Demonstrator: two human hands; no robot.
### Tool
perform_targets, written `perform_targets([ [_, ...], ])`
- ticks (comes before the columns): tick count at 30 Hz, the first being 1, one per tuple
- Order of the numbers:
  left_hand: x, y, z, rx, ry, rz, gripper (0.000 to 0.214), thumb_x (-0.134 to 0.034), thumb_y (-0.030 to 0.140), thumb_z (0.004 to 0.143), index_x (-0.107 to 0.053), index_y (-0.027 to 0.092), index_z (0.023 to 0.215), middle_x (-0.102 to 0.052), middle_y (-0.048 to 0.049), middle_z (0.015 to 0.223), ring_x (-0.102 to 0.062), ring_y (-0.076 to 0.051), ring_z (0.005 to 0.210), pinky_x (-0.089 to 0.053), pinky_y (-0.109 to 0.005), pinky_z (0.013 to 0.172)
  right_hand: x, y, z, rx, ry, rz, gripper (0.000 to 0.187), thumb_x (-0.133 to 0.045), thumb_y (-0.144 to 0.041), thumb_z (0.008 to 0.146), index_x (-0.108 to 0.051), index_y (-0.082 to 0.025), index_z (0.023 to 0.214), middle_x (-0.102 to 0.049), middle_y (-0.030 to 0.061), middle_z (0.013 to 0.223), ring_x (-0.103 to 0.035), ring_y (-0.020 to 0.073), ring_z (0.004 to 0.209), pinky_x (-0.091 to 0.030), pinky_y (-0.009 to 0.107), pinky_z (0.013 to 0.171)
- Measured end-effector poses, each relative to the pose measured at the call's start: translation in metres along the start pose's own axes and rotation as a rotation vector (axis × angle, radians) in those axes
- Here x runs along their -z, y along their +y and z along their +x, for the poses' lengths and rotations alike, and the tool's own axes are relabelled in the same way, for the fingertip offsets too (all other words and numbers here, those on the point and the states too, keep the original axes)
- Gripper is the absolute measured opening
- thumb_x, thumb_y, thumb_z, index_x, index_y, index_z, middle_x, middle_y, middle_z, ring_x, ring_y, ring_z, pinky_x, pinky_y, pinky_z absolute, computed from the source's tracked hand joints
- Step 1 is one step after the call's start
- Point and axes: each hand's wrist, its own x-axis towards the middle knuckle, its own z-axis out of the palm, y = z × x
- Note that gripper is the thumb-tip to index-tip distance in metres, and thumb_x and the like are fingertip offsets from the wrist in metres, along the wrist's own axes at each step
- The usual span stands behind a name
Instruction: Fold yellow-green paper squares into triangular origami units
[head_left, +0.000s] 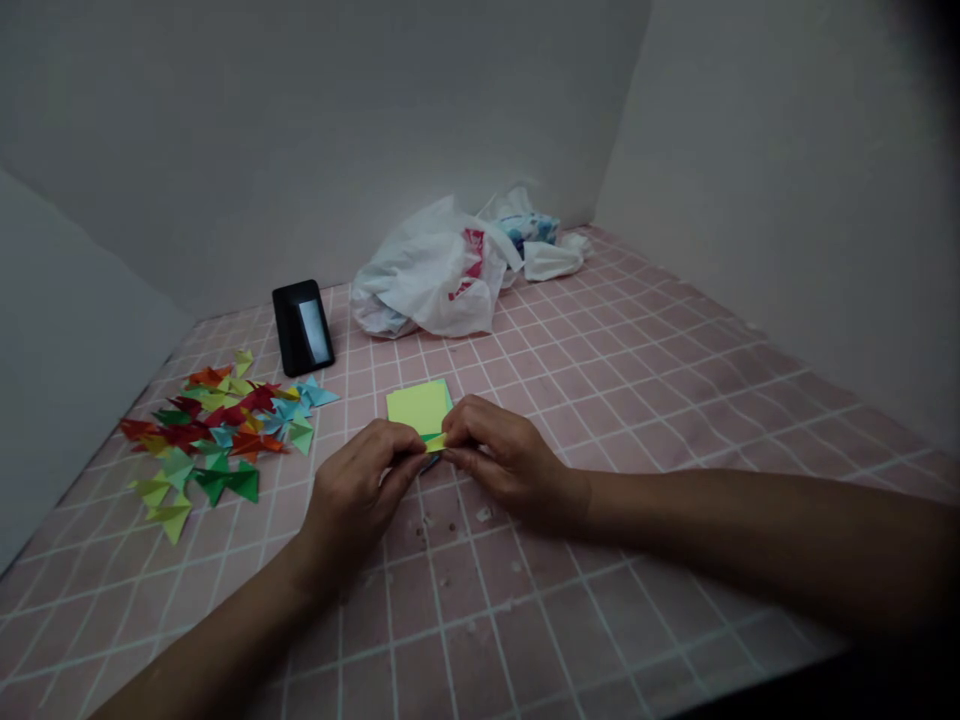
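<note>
Folded yellow paper (435, 441) pinched between both grips

Left grip (362, 492) and right grip (506, 458) clench it at the near edge of a lime-green paper stack (417, 408) on the pink tabletop (637, 580); light, flimsy, best held near the crease.

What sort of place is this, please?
Probably a paper-craft workspace: many folded multicoloured paper triangles, a small yellow-green paper piece pinched between the left hand and right hand, on a pink grid-patterned surface.
</note>
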Motion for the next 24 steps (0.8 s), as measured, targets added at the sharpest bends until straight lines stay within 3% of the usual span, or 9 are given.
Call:
perform_targets([
  [6,0.001,-0.002,0.001,-0.017,-0.007,0.034,0.009,-0.061,0.011,0.09,-0.059,0.019,0.088,-0.065,-0.0009,0.077,-0.063,-0.013,0.07,-0.051,-0.024,0.067,0.0,0.001,0.0,0.035,-0.013,-0.006,0.016,-0.054,-0.01,0.093,-0.049,-0.02,0.081,-0.054,0.0028,0.084,-0.053,0.0156,0.08,-0.045,0.03,0.072],
  [15,0.002,-0.008,-0.001,-0.153,0.044,0.084,0.009,-0.062,0.011,0.09,-0.059,0.02,0.088,-0.071,-0.0039,0.084,-0.069,-0.015,0.08,-0.055,-0.025,0.072,0.002,-0.004,-0.001,0.08,-0.008,-0.096,0.016,-0.049,-0.008,0.094,-0.049,-0.02,0.084,-0.056,0.005,0.088,-0.054,0.017,0.083,-0.048,0.031,0.073],
  [21,0.003,-0.013,0.0,-0.153,0.166,0.073,0.017,-0.072,0.014,0.084,-0.059,0.021,0.094,-0.069,-0.0024,0.084,-0.068,-0.015,0.08,-0.055,-0.027,0.073,0.002,-0.006,0.0,0.122,0.035,-0.151,0.015,-0.048,-0.011,0.096,-0.048,-0.02,0.084,-0.056,0.0056,0.088,-0.055,0.0172,0.084,-0.049,0.031,0.073],
  [24,0.002,-0.012,0.0,-0.148,0.169,0.018,0.018,-0.07,0.011,0.084,-0.06,0.021,0.095,-0.068,-0.0022,0.084,-0.067,-0.015,0.079,-0.056,-0.027,0.073,0.002,-0.007,-0.001,0.137,0.032,-0.164,0.015,-0.048,-0.01,0.096,-0.048,-0.02,0.085,-0.056,0.0061,0.088,-0.055,0.0172,0.084,-0.049,0.031,0.073],
])
